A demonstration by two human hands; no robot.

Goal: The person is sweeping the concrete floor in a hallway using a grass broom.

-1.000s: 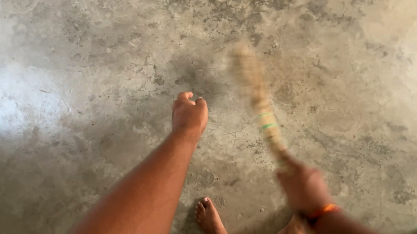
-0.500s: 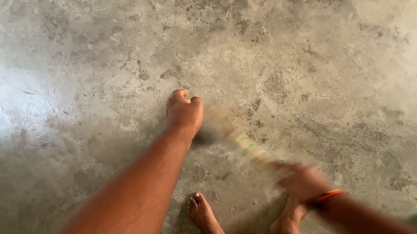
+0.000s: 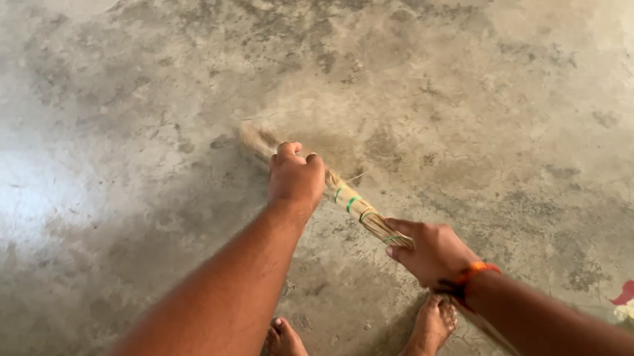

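A short grass broom is gripped at its bound handle end by the right hand, whose fingers are curled tightly around the stalks so that no gap is seen in the grasp. The broom is held low and slanted, with its bristle end stretched out to the upper left over the concrete floor, where the tips are blurred. Green bands are seen wrapped around the bundle near the handle. An orange thread band is worn on the right wrist. The left hand is closed into a loose fist and is held above the middle of the broom; whether the broom is touched by it cannot be told. Two bare feet are planted on the floor below the hands.
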